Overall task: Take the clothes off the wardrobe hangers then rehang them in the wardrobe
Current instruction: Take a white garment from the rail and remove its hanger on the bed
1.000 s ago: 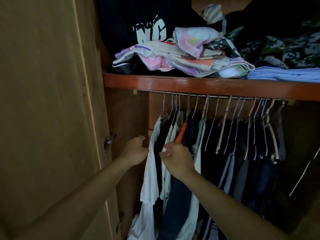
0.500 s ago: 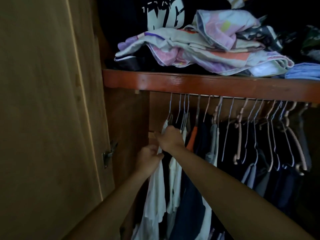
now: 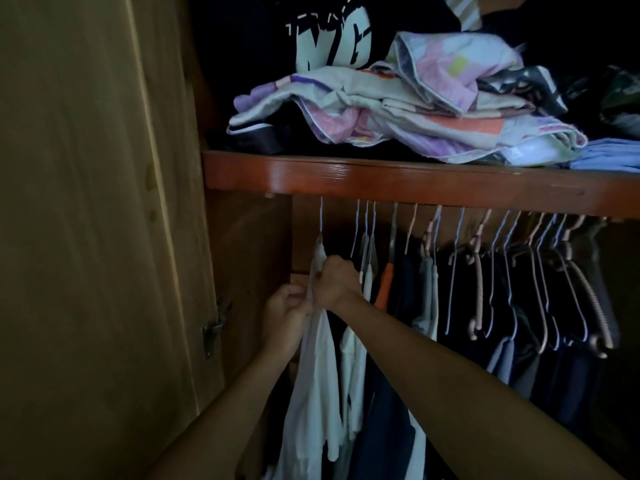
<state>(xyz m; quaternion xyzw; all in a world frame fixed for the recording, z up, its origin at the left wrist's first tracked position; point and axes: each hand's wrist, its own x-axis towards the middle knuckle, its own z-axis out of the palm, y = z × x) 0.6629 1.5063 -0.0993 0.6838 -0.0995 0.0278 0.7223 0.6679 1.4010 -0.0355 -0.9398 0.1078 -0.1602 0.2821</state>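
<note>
A white garment [image 3: 317, 368] hangs at the far left of the wardrobe on a thin wire hanger [image 3: 321, 220], apart from the others. My right hand [image 3: 335, 280] grips the garment near its shoulder, just under the hanger's neck. My left hand [image 3: 285, 315] pinches the same white cloth a little lower, on its left edge. To the right hang more white, orange and dark clothes [image 3: 388, 285] on several hangers. Farther right, several bare hangers [image 3: 540, 289] dangle in front of dark clothes.
A red-brown shelf [image 3: 415, 180] runs above the hanging space, piled with folded pastel bedding [image 3: 398, 119] and dark clothes. The open wardrobe door [image 3: 86, 237] stands at the left, with a metal hinge [image 3: 213, 329] on its edge. The interior is dim.
Both hands have risen to the leftmost white garment and closed on it. Its hanger has slid left, away from the other hangers. My view has moved closer and tilted up.
</note>
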